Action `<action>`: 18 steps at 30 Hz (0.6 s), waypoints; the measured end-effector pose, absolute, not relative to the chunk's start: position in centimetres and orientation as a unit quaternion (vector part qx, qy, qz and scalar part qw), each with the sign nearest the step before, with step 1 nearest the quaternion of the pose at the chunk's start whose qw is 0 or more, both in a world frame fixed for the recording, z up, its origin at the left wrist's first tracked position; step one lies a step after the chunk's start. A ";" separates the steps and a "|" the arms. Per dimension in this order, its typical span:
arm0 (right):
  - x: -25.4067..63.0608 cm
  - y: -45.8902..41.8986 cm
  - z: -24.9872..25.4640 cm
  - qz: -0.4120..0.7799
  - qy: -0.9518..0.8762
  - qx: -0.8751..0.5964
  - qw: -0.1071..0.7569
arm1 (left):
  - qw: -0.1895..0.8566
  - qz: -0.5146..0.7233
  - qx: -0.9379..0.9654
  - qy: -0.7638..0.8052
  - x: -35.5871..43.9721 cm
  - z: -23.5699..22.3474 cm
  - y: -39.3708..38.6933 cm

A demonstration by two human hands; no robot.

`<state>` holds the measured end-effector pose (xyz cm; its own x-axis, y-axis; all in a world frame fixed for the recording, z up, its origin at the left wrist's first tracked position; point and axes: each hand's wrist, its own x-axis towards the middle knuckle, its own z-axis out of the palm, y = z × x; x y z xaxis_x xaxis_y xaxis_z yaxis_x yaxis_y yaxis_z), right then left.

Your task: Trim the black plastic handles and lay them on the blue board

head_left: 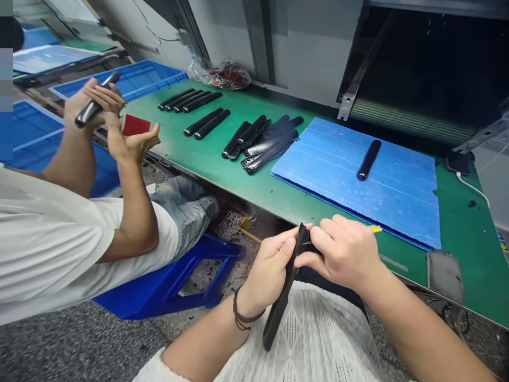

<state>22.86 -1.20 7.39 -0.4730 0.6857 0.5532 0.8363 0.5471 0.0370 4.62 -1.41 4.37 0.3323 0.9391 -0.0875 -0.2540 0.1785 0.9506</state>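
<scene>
My left hand grips a long black rod-shaped piece that hangs down towards my lap. My right hand holds a tool with a yellow handle against the top of that piece, and a thin metal tip shows between my hands. Just beyond them lies a blue corrugated plastic sheet carrying one black rod. Several more black rods lie in rows and a loose pile on the green workbench.
To the left, a co-worker's hands hold a black rod and a red square piece. Blue crates stand behind them. A blue stool sits under the bench edge, a plastic bag lies at the back, and a phone with a white cable lies at the right.
</scene>
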 end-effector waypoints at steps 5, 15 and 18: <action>21.6 -2.2 6.1 -0.127 -0.833 -0.471 0.261 | 0.665 0.446 0.445 0.402 4.9 4.0 -0.8; 20.0 -3.9 4.6 -0.039 -0.856 -0.454 0.242 | 0.701 0.481 0.358 0.386 5.2 4.7 1.1; 19.9 -4.2 4.5 -0.036 -0.862 -0.448 0.234 | 0.715 0.483 0.334 0.379 5.4 4.9 1.4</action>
